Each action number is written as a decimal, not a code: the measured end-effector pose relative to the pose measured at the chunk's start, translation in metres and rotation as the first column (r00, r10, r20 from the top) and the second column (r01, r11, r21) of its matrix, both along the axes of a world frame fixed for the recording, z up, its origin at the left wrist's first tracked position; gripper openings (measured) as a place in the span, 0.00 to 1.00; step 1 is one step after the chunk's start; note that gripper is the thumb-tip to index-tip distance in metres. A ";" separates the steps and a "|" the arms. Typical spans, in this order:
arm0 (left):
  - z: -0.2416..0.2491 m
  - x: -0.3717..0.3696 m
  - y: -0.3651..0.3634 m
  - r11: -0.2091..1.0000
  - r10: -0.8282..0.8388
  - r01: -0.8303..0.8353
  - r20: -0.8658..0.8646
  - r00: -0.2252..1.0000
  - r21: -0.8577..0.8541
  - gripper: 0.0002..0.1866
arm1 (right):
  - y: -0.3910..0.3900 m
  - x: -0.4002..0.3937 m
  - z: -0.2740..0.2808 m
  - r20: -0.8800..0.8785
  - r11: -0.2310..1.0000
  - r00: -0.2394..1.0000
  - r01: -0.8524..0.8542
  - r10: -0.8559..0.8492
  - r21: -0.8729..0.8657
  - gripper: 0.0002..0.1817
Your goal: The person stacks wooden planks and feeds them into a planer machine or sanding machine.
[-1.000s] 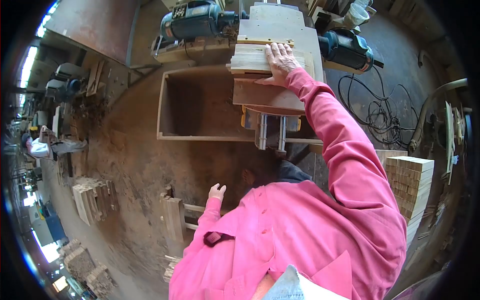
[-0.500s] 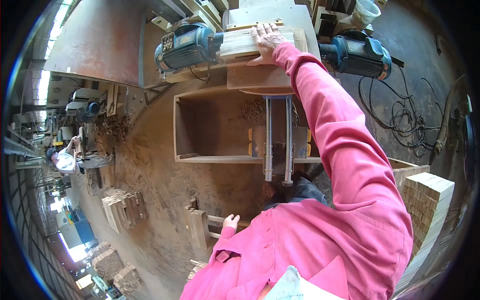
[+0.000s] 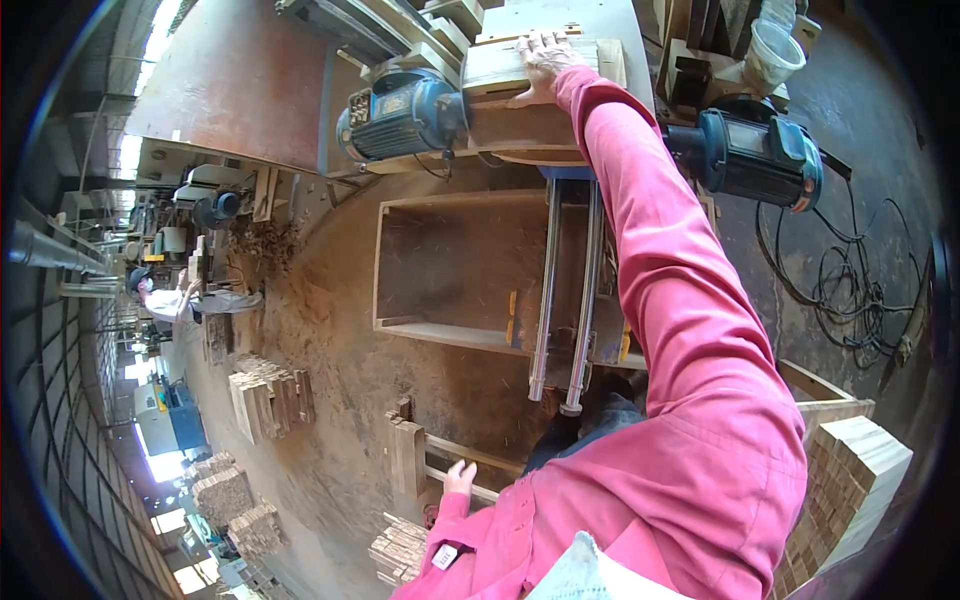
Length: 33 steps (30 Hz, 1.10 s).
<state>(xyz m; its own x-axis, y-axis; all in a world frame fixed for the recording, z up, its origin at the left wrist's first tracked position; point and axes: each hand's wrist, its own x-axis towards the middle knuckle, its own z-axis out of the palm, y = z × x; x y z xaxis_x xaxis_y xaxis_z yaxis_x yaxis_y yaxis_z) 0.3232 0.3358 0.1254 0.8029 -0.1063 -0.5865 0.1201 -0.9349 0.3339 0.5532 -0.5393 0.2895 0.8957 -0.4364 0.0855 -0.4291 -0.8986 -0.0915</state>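
Wood strips (image 3: 497, 64), right hand (image 3: 546, 66) atop, arm (image 3: 672, 240) outstretched

Pale matt wood strips (image 3: 498, 63), glossy metal rods (image 3: 548, 290), pink cloth sleeve (image 3: 665, 240), dull translucent plastic bucket (image 3: 775, 54).

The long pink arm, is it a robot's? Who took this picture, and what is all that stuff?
No robot here! It's a person's right arm in a pink sleeve. The camera is on their head, looking down, so everything curves strangely. The right hand rests flat on pale wood strips, which lie on a machine's flat top. A blue motor sits on each side: left one, right one. Below is a wooden box. The left hand is down by the person's side, and I can't see it holding anything.
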 end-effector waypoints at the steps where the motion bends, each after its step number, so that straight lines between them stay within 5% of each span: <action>1: 0.014 -0.011 -0.001 0.996 0.083 -0.082 -0.046 0.995 0.033 0.39 | -0.006 0.003 -0.005 0.006 1.000 1.000 0.004 -0.004 -0.019 0.75; 5: 0.037 -0.069 0.034 0.981 0.165 -0.145 -0.166 0.972 0.125 0.41 | -0.002 0.001 -0.004 -0.004 1.000 1.000 0.005 -0.005 -0.004 0.75; 10: 0.006 -0.118 0.075 0.981 0.153 -0.109 -0.288 0.945 0.163 0.41 | 0.011 -0.025 0.002 -0.053 0.997 0.997 0.046 -0.049 -0.061 0.73; 13: -0.044 0.013 0.031 0.995 0.044 -0.012 -0.340 0.939 0.094 0.41 | 0.045 -0.052 0.010 -0.008 0.996 0.998 0.069 -0.070 -0.061 0.73; 20: -0.030 -0.021 0.049 0.998 -0.068 0.056 -0.399 0.914 -0.041 0.41 | 0.109 -0.075 0.004 0.121 0.999 0.993 0.003 0.002 -0.037 0.71; 21: -0.023 -0.010 0.038 0.998 -0.062 0.057 -0.251 0.966 -0.028 0.41 | 0.118 -0.081 0.005 0.131 0.999 0.991 -0.001 0.006 -0.033 0.71; 22: -0.040 0.020 0.033 0.985 0.099 -0.143 -0.359 0.928 -0.098 0.42 | 0.127 -0.086 0.005 0.141 1.000 0.990 -0.006 0.010 -0.030 0.70; 23: -0.040 0.034 0.035 0.991 -0.137 0.127 -0.320 0.938 -0.050 0.43 | 0.136 -0.090 0.002 0.146 1.000 0.989 -0.004 0.008 -0.028 0.71; 24: -0.037 0.036 0.025 0.994 -0.080 0.062 -0.234 0.969 -0.084 0.43 | 0.144 -0.093 -0.001 0.145 0.999 0.989 -0.018 0.022 -0.030 0.71; 28: -0.013 0.067 -0.029 0.969 -0.247 0.243 -0.219 0.944 -0.044 0.42 | 0.180 -0.107 -0.007 0.159 0.998 0.987 0.000 0.009 -0.056 0.74; 33: -0.060 0.100 -0.025 0.949 -0.314 0.291 -0.262 0.913 -0.121 0.40 | 0.225 -0.128 0.011 0.061 0.998 0.998 -0.011 0.015 -0.063 0.75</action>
